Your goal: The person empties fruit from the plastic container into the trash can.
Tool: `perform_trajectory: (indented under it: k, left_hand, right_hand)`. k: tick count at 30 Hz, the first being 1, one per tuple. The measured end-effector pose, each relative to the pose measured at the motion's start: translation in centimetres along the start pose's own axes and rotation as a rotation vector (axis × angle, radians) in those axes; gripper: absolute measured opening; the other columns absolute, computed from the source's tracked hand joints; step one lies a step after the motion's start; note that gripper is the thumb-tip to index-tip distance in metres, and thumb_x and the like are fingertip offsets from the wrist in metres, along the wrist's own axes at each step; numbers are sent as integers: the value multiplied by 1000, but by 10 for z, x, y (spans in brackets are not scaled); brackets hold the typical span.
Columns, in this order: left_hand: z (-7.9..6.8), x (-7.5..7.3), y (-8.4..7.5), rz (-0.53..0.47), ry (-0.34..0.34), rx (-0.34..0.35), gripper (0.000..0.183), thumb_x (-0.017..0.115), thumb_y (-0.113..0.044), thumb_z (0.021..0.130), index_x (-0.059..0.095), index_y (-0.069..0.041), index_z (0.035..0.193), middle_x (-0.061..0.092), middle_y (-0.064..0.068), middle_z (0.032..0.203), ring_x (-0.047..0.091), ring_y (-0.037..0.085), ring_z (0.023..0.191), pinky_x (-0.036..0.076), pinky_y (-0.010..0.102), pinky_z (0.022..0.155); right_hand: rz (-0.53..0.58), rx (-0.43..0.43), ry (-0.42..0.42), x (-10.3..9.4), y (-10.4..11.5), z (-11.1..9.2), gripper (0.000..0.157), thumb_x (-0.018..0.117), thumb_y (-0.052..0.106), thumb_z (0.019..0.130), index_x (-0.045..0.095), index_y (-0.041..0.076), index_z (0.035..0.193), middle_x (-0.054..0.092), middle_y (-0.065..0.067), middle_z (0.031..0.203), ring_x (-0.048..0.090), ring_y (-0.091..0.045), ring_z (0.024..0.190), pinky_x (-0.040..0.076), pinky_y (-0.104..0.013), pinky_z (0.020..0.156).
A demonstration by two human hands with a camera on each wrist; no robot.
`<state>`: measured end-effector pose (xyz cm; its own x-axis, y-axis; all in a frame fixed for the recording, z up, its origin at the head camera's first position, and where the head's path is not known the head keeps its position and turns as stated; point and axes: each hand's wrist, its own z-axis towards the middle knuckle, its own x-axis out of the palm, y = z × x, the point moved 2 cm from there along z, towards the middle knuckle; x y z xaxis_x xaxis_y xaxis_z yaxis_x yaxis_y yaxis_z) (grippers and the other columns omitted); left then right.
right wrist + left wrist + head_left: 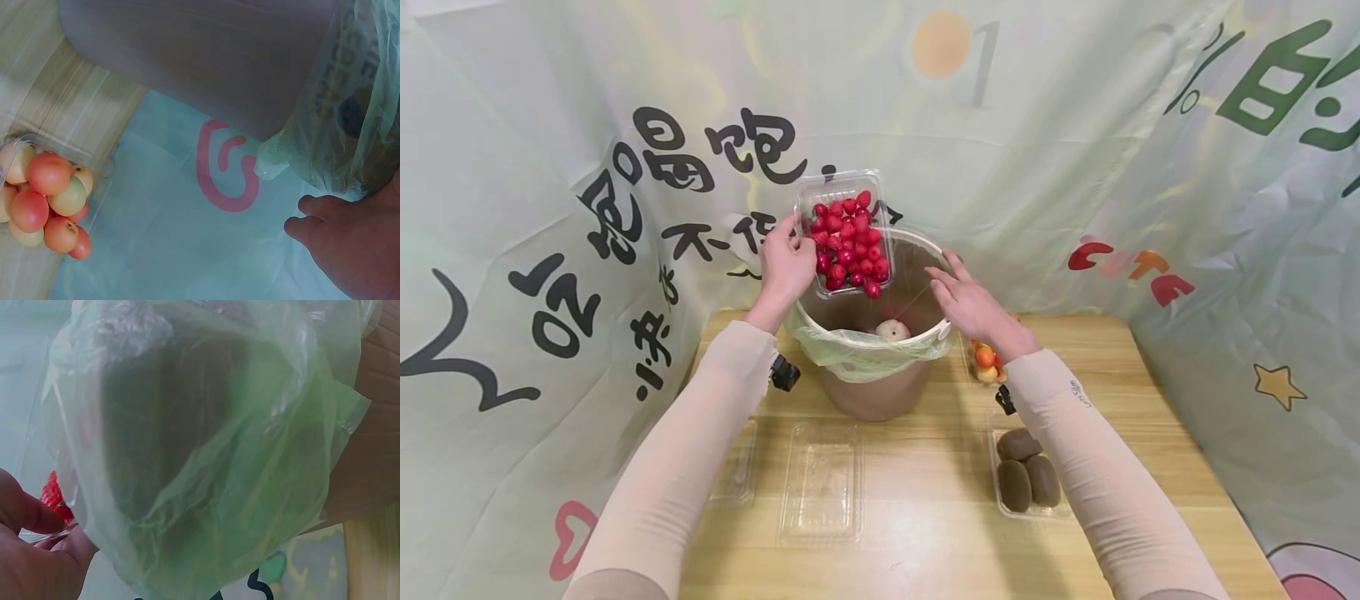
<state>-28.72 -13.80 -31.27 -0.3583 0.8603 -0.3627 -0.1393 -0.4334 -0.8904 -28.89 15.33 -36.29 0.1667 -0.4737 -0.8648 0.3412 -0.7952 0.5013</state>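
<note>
L grip (788, 265) is clenched on clear tub (838, 185) w/ red fruit (848, 242), tilted at bin (876, 392); R grip (976, 310) (released, fingers extended) is placed by rim.

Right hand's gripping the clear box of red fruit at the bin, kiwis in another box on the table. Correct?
Wrong hand: the left hand grips the clear box of red fruit at the bin, as the head view shows. The rest stands: kiwis are in another box on the table.

Pale lettered cloth (1037, 192) hangs around a light wood-grained table (925, 508).
</note>
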Motion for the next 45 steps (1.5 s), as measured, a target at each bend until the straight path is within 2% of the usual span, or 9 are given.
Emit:
perform_trajectory:
  k: [7, 12, 19, 25, 29, 32, 35, 41, 45]
  left_hand:
    - [-1, -1, -3, 31, -23, 39, 51, 50, -7, 101, 56, -9, 151, 73, 18, 87, 44, 3, 58, 38, 22, 63]
    - [-1, -1, -3, 19, -25, 49, 50, 50, -6, 102, 55, -10, 151, 79, 19, 115, 48, 1, 61, 39, 21, 61]
    - [-2, -1, -1, -12, -18, 45, 52, 49, -4, 101, 54, -10, 152, 78, 19, 113, 41, 2, 54, 36, 21, 55]
    - [-1, -1, -1, -22, -37, 47, 51, 49, -7, 102, 55, -13, 152, 78, 18, 120, 46, 4, 59, 37, 20, 55]
    - [-1, 0, -2, -33, -34, 51, 51, 49, -7, 102, 55, -14, 152, 74, 20, 130, 66, 13, 77, 42, 19, 58]
    - [-2, 1, -2, -32, -34, 63, 50, 49, -7, 102, 55, -13, 152, 71, 21, 136, 75, 21, 100, 44, 19, 63]
    - [-2, 1, -2, -26, -41, 86, 49, 50, -6, 103, 55, -11, 151, 70, 22, 136, 75, 28, 110, 46, 22, 69]
    - [-2, 2, -3, -61, -29, 110, 50, 49, -5, 104, 53, -11, 153, 67, 21, 141, 67, 28, 131, 53, 26, 84]
    - [-2, 2, -3, -67, -27, 109, 49, 48, -6, 106, 52, -13, 154, 68, 18, 141, 70, 26, 127, 47, 20, 68]
  right_hand:
    - [-2, 0, 0, 0, 1, 0, 59, 24, 40, 114, 36, 12, 165, 1, -11, 180, 17, -42, 163, 20, -59, 131]
    - [-2, 0, 5, 0, 0, 1, 58, 24, 38, 114, 36, 12, 165, 0, -11, 180, 15, -42, 163, 20, -59, 131]
    - [-5, -3, 8, -1, 2, 1, 58, 25, 37, 114, 36, 11, 165, 0, -12, 179, 16, -43, 163, 20, -59, 131]
    - [-5, -7, 7, -1, 2, 0, 60, 24, 40, 114, 36, 10, 164, 0, -13, 179, 16, -43, 163, 21, -59, 131]
    - [-4, -2, 6, -1, 1, 0, 60, 24, 40, 114, 36, 11, 165, 0, -11, 179, 17, -43, 162, 21, -59, 131]
    - [-9, 0, 7, 0, 0, 0, 59, 24, 40, 114, 36, 11, 165, 0, -12, 179, 18, -44, 162, 21, -59, 131]
    - [-8, 0, 9, 0, 0, 0, 59, 24, 40, 114, 35, 12, 165, 0, -12, 179, 19, -44, 162, 21, -60, 130]
    - [-10, 5, 9, -1, 0, 0, 59, 23, 40, 114, 35, 12, 165, -1, -10, 180, 19, -44, 162, 21, -60, 130]
    - [-11, 5, 8, -1, 0, 0, 59, 24, 39, 114, 35, 12, 165, -1, -11, 180, 19, -44, 161, 21, -60, 130]
